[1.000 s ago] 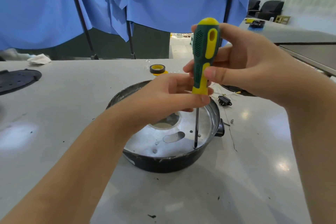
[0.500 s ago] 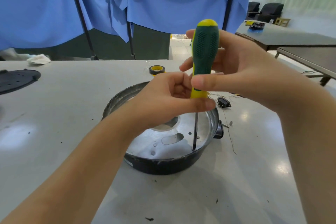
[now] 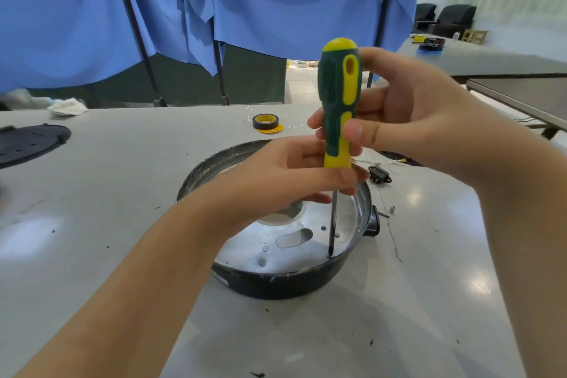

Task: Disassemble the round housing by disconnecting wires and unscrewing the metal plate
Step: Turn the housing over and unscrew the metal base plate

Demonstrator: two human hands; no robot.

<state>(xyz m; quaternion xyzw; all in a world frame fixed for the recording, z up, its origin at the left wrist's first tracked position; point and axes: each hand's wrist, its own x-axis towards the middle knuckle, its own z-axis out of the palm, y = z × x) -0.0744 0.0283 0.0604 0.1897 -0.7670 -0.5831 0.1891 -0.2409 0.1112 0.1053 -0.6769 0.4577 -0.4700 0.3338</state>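
Observation:
A round black housing (image 3: 276, 285) sits on the table with a shiny metal plate (image 3: 294, 250) inside it. A green and yellow screwdriver (image 3: 337, 95) stands upright, its tip pressed onto the plate near the housing's right inner wall. My right hand (image 3: 408, 120) grips the handle between thumb and fingers. My left hand (image 3: 285, 178) pinches the yellow base of the handle where the shaft begins, and hides part of the plate. A black connector (image 3: 379, 175) with thin wires lies just right of the housing.
A roll of black and yellow tape (image 3: 265, 122) lies behind the housing. A black perforated disc (image 3: 27, 143) rests at the far left, with a crumpled white cloth (image 3: 66, 107) beyond it. Small loose parts (image 3: 391, 209) lie right of the housing. Blue cloth hangs behind the table.
The screwdriver handle has turned about its axis between my fingers, with the yellow strip facing differently. Both hands and the tip stay in the same place on the plate.

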